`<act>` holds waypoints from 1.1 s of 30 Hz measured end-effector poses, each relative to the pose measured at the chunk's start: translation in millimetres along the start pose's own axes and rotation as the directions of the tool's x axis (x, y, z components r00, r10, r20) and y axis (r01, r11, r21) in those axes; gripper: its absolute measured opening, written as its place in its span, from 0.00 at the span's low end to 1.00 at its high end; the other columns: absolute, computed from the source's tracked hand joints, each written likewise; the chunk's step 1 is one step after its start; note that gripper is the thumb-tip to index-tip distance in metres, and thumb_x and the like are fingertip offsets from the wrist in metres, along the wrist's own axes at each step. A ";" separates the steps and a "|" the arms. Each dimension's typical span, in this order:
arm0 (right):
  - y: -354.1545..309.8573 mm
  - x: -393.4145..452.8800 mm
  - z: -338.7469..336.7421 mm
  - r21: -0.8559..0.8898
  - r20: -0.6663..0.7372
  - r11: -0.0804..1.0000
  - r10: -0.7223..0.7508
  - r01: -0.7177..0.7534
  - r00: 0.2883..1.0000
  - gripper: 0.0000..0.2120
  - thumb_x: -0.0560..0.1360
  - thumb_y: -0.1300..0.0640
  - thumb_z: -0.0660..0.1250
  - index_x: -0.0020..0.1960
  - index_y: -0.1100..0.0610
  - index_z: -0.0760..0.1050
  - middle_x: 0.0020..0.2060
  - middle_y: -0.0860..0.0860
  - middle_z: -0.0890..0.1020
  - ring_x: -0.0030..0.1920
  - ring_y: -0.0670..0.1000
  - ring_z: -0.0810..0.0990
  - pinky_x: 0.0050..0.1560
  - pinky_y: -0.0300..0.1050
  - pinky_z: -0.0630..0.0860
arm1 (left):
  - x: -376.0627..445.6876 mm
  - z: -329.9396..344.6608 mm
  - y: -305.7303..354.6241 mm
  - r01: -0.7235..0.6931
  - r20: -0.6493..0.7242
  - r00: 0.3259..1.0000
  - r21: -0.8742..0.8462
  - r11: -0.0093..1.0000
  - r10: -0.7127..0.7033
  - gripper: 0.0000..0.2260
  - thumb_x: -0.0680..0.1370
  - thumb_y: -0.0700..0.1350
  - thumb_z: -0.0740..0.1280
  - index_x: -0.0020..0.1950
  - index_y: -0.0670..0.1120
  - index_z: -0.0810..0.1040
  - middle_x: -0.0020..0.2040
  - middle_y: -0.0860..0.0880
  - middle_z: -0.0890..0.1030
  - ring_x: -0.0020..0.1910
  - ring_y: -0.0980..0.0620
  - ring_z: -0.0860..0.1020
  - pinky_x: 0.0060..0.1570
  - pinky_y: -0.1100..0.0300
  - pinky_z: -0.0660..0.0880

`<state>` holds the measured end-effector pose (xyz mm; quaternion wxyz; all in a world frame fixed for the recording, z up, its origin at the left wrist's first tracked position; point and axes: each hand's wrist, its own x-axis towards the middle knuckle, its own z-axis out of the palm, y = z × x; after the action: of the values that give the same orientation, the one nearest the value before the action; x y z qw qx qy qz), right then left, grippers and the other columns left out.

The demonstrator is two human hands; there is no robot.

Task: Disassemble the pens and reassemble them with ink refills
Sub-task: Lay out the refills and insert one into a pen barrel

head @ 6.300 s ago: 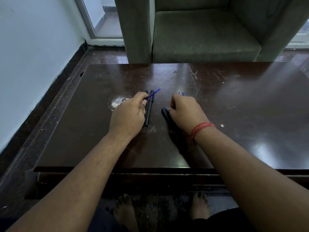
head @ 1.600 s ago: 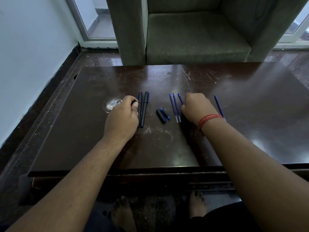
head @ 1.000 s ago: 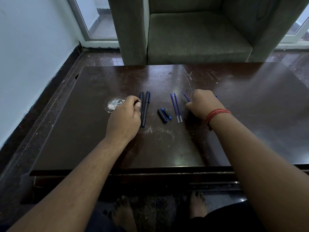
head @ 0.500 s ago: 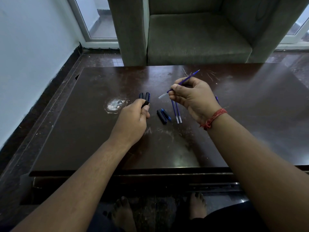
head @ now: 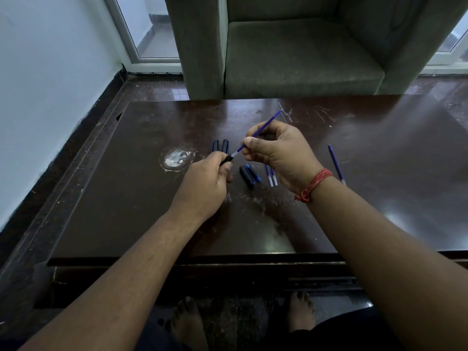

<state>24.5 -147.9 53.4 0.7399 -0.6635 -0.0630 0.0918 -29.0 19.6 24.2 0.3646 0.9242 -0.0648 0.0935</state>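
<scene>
My left hand [head: 206, 179] grips a black pen barrel [head: 226, 158], its open end pointing up and right. My right hand [head: 277, 152] pinches a blue ink refill [head: 266, 124] and holds its clear tip at the barrel's mouth. Two more black pen barrels [head: 220, 146] lie side by side on the table just beyond my left hand. Two pen caps [head: 249, 174], one black and one blue, lie between my hands. Two refills [head: 271, 176] lie partly under my right hand, and a single refill [head: 335, 163] lies farther right.
The dark brown table [head: 126, 186] is scratched and has a pale round stain [head: 176, 159] left of the barrels. A grey-green armchair [head: 298, 51] stands right behind the far edge. A white wall [head: 45, 84] runs along the left. My bare feet show under the near edge.
My right hand picked a refill off the table and lifted it. My left hand picked up one barrel. Both came together, and the refill tip now meets the barrel's opening.
</scene>
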 end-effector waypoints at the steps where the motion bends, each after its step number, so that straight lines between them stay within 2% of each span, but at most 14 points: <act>1: 1.0 -0.3 1.5 -0.071 0.013 0.997 -0.016 0.017 1.000 0.05 0.75 0.68 0.70 0.50 0.62 0.76 0.42 0.60 0.82 0.40 0.52 0.82 0.42 0.44 0.80 | -0.1 0.1 0.5 -0.006 0.000 1.000 -0.001 1.000 0.006 0.07 0.84 0.44 0.59 0.51 0.46 0.76 0.40 0.54 0.80 0.36 0.60 0.75 0.34 0.68 0.65; 4: -0.8 -1.3 3.3 -0.310 0.101 0.948 -0.042 0.071 0.994 0.06 0.76 0.64 0.70 0.52 0.61 0.78 0.42 0.53 0.82 0.38 0.40 0.79 0.37 0.32 0.74 | -0.2 0.4 0.5 -0.017 -0.003 1.000 -0.013 1.000 0.017 0.06 0.84 0.44 0.59 0.52 0.46 0.75 0.41 0.54 0.80 0.37 0.60 0.76 0.33 0.70 0.66; 6: -4.7 -0.3 -2.5 -0.418 0.105 0.904 -0.052 0.091 0.993 0.08 0.77 0.60 0.69 0.55 0.60 0.79 0.41 0.47 0.80 0.37 0.37 0.77 0.38 0.30 0.73 | 0.3 -0.1 -0.5 -0.004 -0.014 1.000 -0.035 0.999 0.003 0.06 0.84 0.45 0.59 0.52 0.46 0.75 0.41 0.54 0.81 0.38 0.61 0.76 0.34 0.70 0.67; 9: -6.5 3.5 -18.2 -0.623 0.023 0.775 -0.117 0.105 0.993 0.06 0.78 0.56 0.68 0.54 0.56 0.80 0.39 0.44 0.78 0.39 0.40 0.75 0.40 0.30 0.71 | 1.7 -0.7 -2.4 0.033 -0.052 0.998 -0.085 0.996 -0.038 0.07 0.85 0.45 0.57 0.52 0.46 0.73 0.41 0.53 0.81 0.36 0.61 0.75 0.34 0.71 0.68; 13: 4.3 6.0 -23.3 -0.876 0.074 0.472 -0.078 0.103 0.994 0.03 0.78 0.56 0.68 0.50 0.54 0.78 0.40 0.45 0.77 0.41 0.44 0.76 0.40 0.34 0.70 | 3.3 -0.2 -3.7 0.047 -0.077 0.995 -0.133 0.990 -0.058 0.07 0.85 0.45 0.56 0.53 0.46 0.72 0.41 0.52 0.81 0.33 0.58 0.75 0.31 0.69 0.69; 15: 9.4 6.3 -20.2 -0.941 0.111 0.319 -0.016 0.110 0.994 0.04 0.77 0.55 0.68 0.48 0.55 0.79 0.43 0.49 0.79 0.45 0.50 0.78 0.43 0.41 0.72 | 3.1 -0.3 -3.5 0.039 -0.076 0.996 -0.129 0.991 -0.049 0.07 0.85 0.44 0.55 0.53 0.46 0.72 0.41 0.52 0.81 0.34 0.54 0.76 0.31 0.66 0.70; 17: 11.7 6.1 -16.6 -0.972 0.146 0.186 0.011 0.141 0.989 0.06 0.77 0.53 0.68 0.48 0.55 0.79 0.46 0.52 0.80 0.49 0.54 0.78 0.45 0.43 0.70 | 2.5 -0.5 -3.4 0.037 -0.070 0.997 -0.118 0.992 -0.045 0.07 0.85 0.44 0.55 0.53 0.45 0.72 0.41 0.52 0.81 0.35 0.52 0.76 0.32 0.64 0.71; 20: 14.9 4.5 -12.7 -0.980 0.190 0.073 0.028 0.187 0.981 0.07 0.77 0.52 0.66 0.48 0.56 0.78 0.47 0.53 0.79 0.51 0.55 0.76 0.49 0.44 0.70 | 2.3 -0.9 -4.1 0.037 -0.069 0.997 -0.097 0.995 -0.044 0.07 0.85 0.43 0.55 0.53 0.44 0.72 0.41 0.52 0.81 0.37 0.53 0.76 0.34 0.64 0.71; 22: 17.6 4.2 -11.4 -0.981 0.190 0.039 0.039 0.188 0.981 0.08 0.77 0.52 0.65 0.48 0.56 0.77 0.46 0.54 0.78 0.51 0.56 0.75 0.50 0.47 0.74 | 2.6 -1.2 -4.9 0.042 -0.071 0.996 -0.084 0.996 -0.048 0.07 0.85 0.44 0.55 0.53 0.45 0.72 0.41 0.53 0.81 0.37 0.53 0.77 0.35 0.64 0.71; 25: 21.5 4.6 -10.1 -0.984 0.178 0.001 0.050 0.178 0.983 0.07 0.77 0.53 0.65 0.47 0.57 0.75 0.44 0.54 0.76 0.46 0.55 0.71 0.45 0.47 0.72 | 2.9 -1.3 -5.5 0.050 -0.067 0.996 -0.083 0.995 -0.056 0.07 0.85 0.44 0.55 0.53 0.45 0.72 0.41 0.52 0.81 0.38 0.53 0.78 0.37 0.64 0.72; 27: 22.6 5.2 -8.5 -0.986 0.163 -0.012 0.046 0.163 0.986 0.07 0.77 0.54 0.64 0.45 0.57 0.75 0.41 0.54 0.75 0.44 0.55 0.69 0.42 0.46 0.70 | 2.8 -1.2 -6.2 0.052 -0.066 0.996 -0.079 0.995 -0.058 0.07 0.85 0.44 0.56 0.53 0.45 0.72 0.41 0.52 0.81 0.38 0.54 0.77 0.36 0.67 0.71; 29: 21.5 6.3 -7.7 -0.991 0.134 -0.003 0.038 0.134 0.990 0.08 0.76 0.54 0.64 0.42 0.58 0.74 0.38 0.54 0.75 0.41 0.55 0.72 0.38 0.45 0.69 | 3.0 -1.5 -7.5 0.056 -0.068 0.996 -0.073 0.996 -0.061 0.07 0.85 0.43 0.56 0.53 0.46 0.72 0.41 0.52 0.81 0.38 0.57 0.76 0.35 0.72 0.69; 31: 16.4 7.5 -9.4 -0.994 0.091 0.060 0.018 0.090 0.996 0.09 0.76 0.55 0.64 0.38 0.57 0.71 0.34 0.53 0.75 0.38 0.55 0.75 0.34 0.43 0.68 | 3.0 -1.9 -8.4 0.060 -0.070 0.995 -0.068 0.996 -0.064 0.07 0.85 0.44 0.56 0.52 0.46 0.72 0.40 0.53 0.81 0.37 0.59 0.76 0.35 0.74 0.67; 33: 8.1 7.8 -13.3 -0.975 0.031 0.219 -0.019 0.034 0.999 0.07 0.75 0.55 0.65 0.40 0.56 0.71 0.35 0.52 0.76 0.36 0.53 0.75 0.33 0.42 0.68 | 3.3 -2.3 -9.0 0.061 -0.072 0.995 -0.061 0.996 -0.066 0.07 0.85 0.44 0.56 0.52 0.46 0.73 0.40 0.54 0.81 0.38 0.61 0.76 0.35 0.74 0.67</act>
<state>34.6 -158.3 43.7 0.1644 -0.9785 -0.1222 0.0240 -24.4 27.5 20.6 0.3967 0.9105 -0.0246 0.1140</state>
